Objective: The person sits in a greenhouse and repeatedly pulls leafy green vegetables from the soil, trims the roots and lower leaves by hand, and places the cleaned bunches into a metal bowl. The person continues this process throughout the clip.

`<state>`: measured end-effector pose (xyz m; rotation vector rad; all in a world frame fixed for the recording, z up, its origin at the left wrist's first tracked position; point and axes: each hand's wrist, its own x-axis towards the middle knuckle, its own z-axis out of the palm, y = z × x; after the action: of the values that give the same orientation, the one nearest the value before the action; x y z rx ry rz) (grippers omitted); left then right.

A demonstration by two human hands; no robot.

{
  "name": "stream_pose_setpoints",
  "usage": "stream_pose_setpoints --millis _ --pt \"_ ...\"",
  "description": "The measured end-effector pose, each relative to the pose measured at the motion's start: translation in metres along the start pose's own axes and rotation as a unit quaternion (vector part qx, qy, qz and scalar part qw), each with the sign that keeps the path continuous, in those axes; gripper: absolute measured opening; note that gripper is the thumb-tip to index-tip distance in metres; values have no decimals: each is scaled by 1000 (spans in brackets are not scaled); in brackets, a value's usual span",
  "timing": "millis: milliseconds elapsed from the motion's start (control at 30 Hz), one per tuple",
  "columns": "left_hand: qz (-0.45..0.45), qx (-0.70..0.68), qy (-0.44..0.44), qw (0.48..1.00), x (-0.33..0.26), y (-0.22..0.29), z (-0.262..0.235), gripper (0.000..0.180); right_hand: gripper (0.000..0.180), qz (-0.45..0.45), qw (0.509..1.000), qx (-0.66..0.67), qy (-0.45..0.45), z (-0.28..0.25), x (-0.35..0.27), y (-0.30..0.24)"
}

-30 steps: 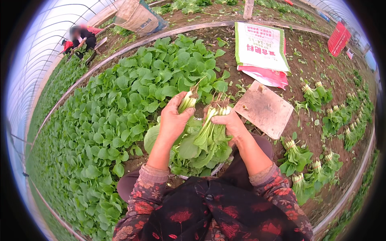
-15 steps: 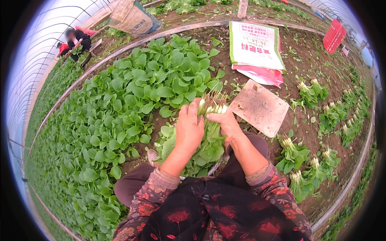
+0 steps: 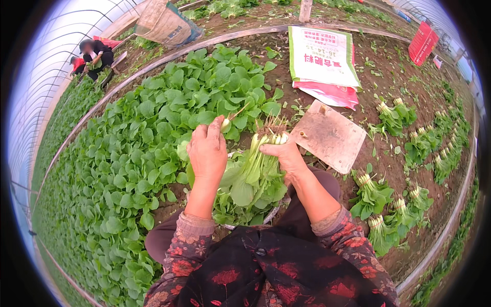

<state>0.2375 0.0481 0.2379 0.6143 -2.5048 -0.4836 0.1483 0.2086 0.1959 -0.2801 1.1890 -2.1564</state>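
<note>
My right hand [image 3: 286, 159] is closed round a bunch of leafy greens [image 3: 253, 174], roots up and leaves hanging toward my lap. The thin brown roots stick out above the thumb. Off to the left of the bunch, my left hand [image 3: 208, 151] pinches a single plant [image 3: 226, 124]; its pale stem base and root show past the fingertips. That plant's leaves are mostly hidden behind the hand. Between my legs, below the held bunch, lie more loose leaves [image 3: 232, 210].
Growing greens [image 3: 128, 148] fill the bed on the left. A wooden board [image 3: 330, 135] and flattened printed bags [image 3: 322, 59] lie ahead right. Tied bunches [image 3: 373, 197] sit on the soil at right. A standing sack [image 3: 166, 25] and another person [image 3: 97, 55] are at far left.
My left hand has moved left, away from the bunch, with one plant between its fingers. The right hand keeps its hold on the bunch in nearly the same place.
</note>
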Motion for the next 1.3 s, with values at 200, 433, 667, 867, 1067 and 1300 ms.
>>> stream_pose_setpoints --millis 200,433,667,867,1067,1300 --pt "-5 -324 -99 941 -16 6 34 43 40 -4 1000 29 -10 1 5 10" --pt "-2 -370 -163 915 -16 6 30 46 39 -6 999 32 11 -1 4 8" --pt "-23 -468 -125 875 -28 4 63 46 38 13 999 41 17 -3 7 12" --pt "-100 -532 -160 825 -28 12 55 46 38 27 999 26 -23 -9 11 17" --pt "-157 -532 -280 784 -11 2 37 47 41 17 999 16 -34 -7 9 12" --pt "116 -335 -282 891 36 1 12 53 50 5 995 -11 -101 5 10 7"
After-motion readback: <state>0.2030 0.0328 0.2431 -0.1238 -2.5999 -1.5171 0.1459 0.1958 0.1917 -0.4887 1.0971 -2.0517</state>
